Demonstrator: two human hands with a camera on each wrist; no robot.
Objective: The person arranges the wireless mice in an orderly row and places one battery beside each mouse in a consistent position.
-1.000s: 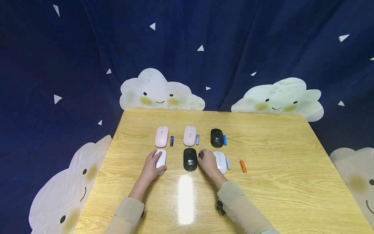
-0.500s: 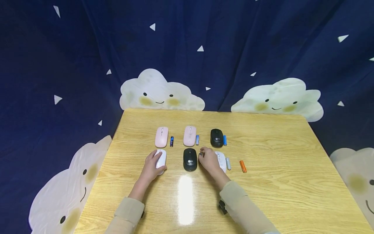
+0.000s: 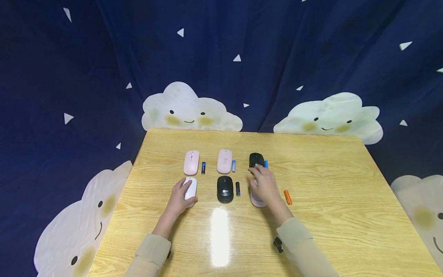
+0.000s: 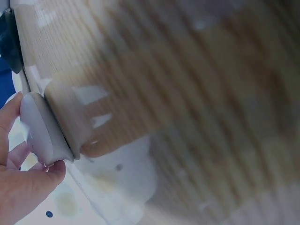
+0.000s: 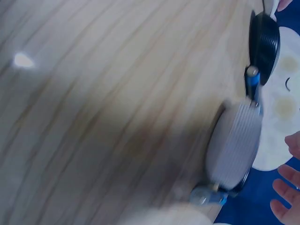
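My left hand holds a white computer mouse at the left of the front row, thumb on one side and fingers on the other. In the left wrist view, thumb and fingers grip that mouse's sides. My right hand hovers over a second white mouse, fingers spread and holding nothing. The right wrist view shows its fingers apart from that mouse. A dark battery with a blue end lies just right of the front black mouse.
Behind lie two pink mice and another black mouse, partly covered by my right fingers. Beside them are a dark blue battery, a pale blue battery and a blue battery. An orange battery lies at the right.
My right hand has let go of the dark battery beside the front black mouse and moved right, over the second white mouse, hiding the pale battery there. My left hand stays put.
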